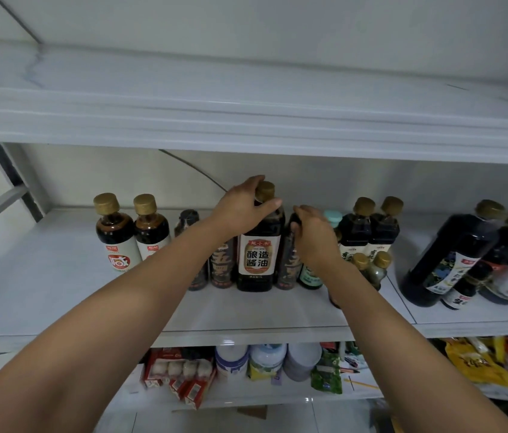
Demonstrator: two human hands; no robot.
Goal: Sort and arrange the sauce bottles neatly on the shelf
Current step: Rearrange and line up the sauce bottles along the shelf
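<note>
Lining-up is in hand: the left grip (243, 204) curls round the neck of the tall dark gold-capped sauce bottle (259, 260) standing mid white shelf (59, 292), the right grip (312, 235) closes on the slim dark bottle (288, 270) just beside it, which next probably needs sliding into the row.

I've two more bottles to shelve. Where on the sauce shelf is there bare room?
Widest bare patch: the left end of the shelf, left of the two white-labelled bottles. A bare strip also runs along the front edge, before the tall soy sauce bottle. Crowded: the middle row around that bottle and the right-end cluster.
</note>
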